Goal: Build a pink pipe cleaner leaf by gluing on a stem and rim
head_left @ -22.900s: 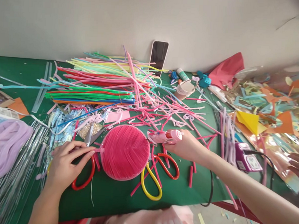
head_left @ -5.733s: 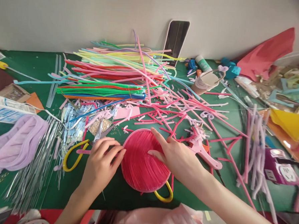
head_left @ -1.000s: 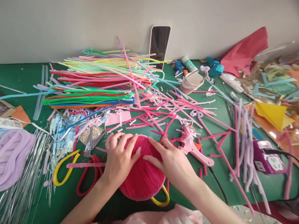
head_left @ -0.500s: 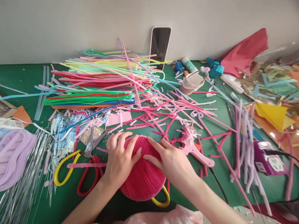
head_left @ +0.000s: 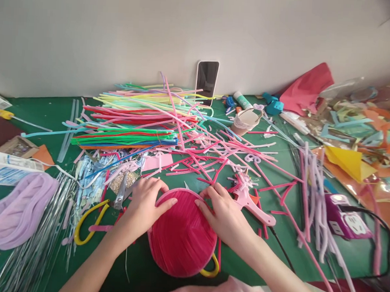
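Note:
A round magenta piece, streaked as if wrapped in ribbon or strands, with a pale pink rim, is tilted toward me near the front of the table. My left hand grips its upper left rim, thumb on the face and fingers behind the edge. At the upper right rim, my right hand pinches it the same way. Beneath the piece a yellow scissor handle sticks out. Left of my left hand lie yellow-handled scissors. A pink glue gun rests just right of my right hand.
Bundles of coloured pipe cleaners lie behind my hands, with cut pink pieces scattered around. A phone leans on the wall beside a small paper cup. A purple box with a black cord stands at right. Lilac coils lie left.
Both hands have moved apart from the face of the round magenta piece to its rim. More of its face now shows. The view has tilted up slightly.

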The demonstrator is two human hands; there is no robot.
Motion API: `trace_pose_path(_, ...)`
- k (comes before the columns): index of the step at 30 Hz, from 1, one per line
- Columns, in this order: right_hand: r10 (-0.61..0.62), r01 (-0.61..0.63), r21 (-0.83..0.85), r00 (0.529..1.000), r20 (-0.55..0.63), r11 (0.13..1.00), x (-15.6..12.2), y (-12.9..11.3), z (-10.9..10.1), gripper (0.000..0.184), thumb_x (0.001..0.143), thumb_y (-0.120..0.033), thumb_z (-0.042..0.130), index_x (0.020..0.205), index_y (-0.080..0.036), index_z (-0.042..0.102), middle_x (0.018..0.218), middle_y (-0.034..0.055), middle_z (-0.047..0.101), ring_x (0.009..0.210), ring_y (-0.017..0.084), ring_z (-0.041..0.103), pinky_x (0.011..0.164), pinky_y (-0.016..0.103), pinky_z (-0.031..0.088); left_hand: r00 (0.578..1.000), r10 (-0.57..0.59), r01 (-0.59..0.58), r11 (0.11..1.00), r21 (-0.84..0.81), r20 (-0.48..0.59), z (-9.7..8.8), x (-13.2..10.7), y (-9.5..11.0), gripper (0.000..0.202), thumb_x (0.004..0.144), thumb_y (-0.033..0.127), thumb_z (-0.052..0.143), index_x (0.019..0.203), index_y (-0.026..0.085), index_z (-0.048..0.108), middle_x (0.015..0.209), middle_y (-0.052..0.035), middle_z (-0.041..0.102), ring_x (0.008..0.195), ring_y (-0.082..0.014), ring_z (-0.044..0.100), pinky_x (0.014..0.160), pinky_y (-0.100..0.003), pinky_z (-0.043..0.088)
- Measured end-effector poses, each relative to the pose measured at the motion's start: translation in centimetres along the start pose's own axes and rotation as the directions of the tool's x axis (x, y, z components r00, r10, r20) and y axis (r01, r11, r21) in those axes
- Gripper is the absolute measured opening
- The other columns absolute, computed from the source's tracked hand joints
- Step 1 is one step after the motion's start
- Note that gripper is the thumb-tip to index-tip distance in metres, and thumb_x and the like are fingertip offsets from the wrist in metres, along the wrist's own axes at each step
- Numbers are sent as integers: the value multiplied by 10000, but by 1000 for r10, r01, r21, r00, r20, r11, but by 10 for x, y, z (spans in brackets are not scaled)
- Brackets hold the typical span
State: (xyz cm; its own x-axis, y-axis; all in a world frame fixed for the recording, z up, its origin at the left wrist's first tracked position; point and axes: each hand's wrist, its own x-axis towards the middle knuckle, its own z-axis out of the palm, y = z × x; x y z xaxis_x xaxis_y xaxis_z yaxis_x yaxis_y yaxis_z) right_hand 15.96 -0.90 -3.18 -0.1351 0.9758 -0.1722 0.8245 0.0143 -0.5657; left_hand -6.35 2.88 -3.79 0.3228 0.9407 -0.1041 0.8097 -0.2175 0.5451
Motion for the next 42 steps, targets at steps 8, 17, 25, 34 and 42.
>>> trace_pose_path(8, 70, -72, 711, 997, 32, 700, -29, -15, -19, 232, 956, -443, 528, 904, -218, 544, 653, -14, 621, 554, 129, 555, 459, 220, 399, 973, -74, 189, 806, -561, 221, -56, -12, 21, 247, 832, 471, 666, 912, 261, 769, 833, -43, 761, 700, -208, 703, 564, -254, 549)
trace_pose_path(17, -189, 408, 376, 845, -500, 832, -23, -25, -24, 66, 939, -187, 553, 959, -240, 587, 921, 43, 779, 765, 168, 756, 624, 236, 610, 996, -24, -24, 840, -542, -82, -57, -16, 26, 219, 794, 420, 743, 947, 270, 782, 980, -46, 764, 929, -229, 706, 682, -242, 575)
trace_pose_path(25, -120, 266, 510, 946, -302, 818, -15, -45, -40, 232, 868, -371, 683, 1039, -217, 651, 951, 43, 762, 811, 172, 739, 608, 215, 593, 990, -102, -10, 642, -767, -98, -40, -8, 27, 248, 752, 420, 786, 894, 217, 781, 929, -72, 780, 857, -234, 723, 710, -286, 585)
trace_pose_path(34, -36, 119, 657, 990, -139, 745, 1, -67, -54, 210, 856, -399, 687, 796, -202, 725, 601, -16, 684, 516, 111, 629, 466, 179, 489, 994, -87, -13, 528, -849, -70, -37, -8, 45, 80, 781, 287, 784, 860, 287, 793, 894, 6, 775, 844, -144, 716, 759, -194, 569)
trace_pose_path(42, -22, 141, 629, 981, -192, 764, 5, -66, -50, 174, 852, -371, 692, 795, -211, 727, 630, -11, 710, 518, 127, 650, 476, 206, 517, 990, -132, 28, 501, -865, -44, -38, -5, 46, 125, 743, 303, 805, 845, 233, 793, 874, -36, 774, 849, -195, 724, 772, -266, 593)
